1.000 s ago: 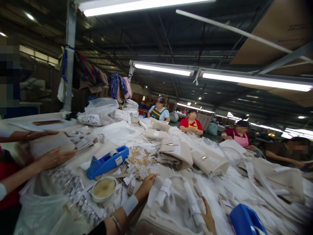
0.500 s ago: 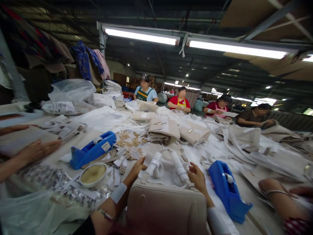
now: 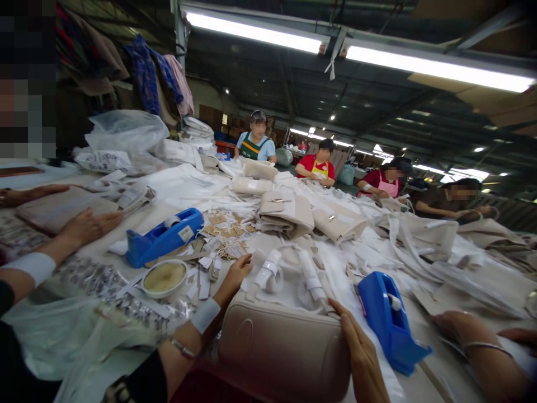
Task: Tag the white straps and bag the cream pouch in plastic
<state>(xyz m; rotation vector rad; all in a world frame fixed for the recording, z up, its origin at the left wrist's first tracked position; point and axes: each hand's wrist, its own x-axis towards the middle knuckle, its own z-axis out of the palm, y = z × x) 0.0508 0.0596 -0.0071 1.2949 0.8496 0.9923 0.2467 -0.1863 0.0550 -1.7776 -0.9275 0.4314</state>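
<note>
On my feed, the left hand (image 3: 235,274) and right hand (image 3: 363,355) are open, holding nothing, either side of the beige handbag (image 3: 281,352) at 6 o'clock on the cluttered worktable (image 3: 100,254). One blue tape dispenser (image 3: 164,236) sits at 11 o'clock, another (image 3: 390,322) at 2. Four co-workers (image 3: 318,162) sit beyond, under two fluorescent lights (image 3: 254,25).

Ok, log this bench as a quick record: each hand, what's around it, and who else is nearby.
Left hand: open, beside a white-wrapped strap, holding nothing visible.
Right hand: fingers against the right end of a beige handbag.
Nearby: blue tape dispenser right of the bag; second blue tape dispenser beyond a round dish.
Co-workers: one hand at far left, one braceleted hand at right, four people across the bench.
</note>
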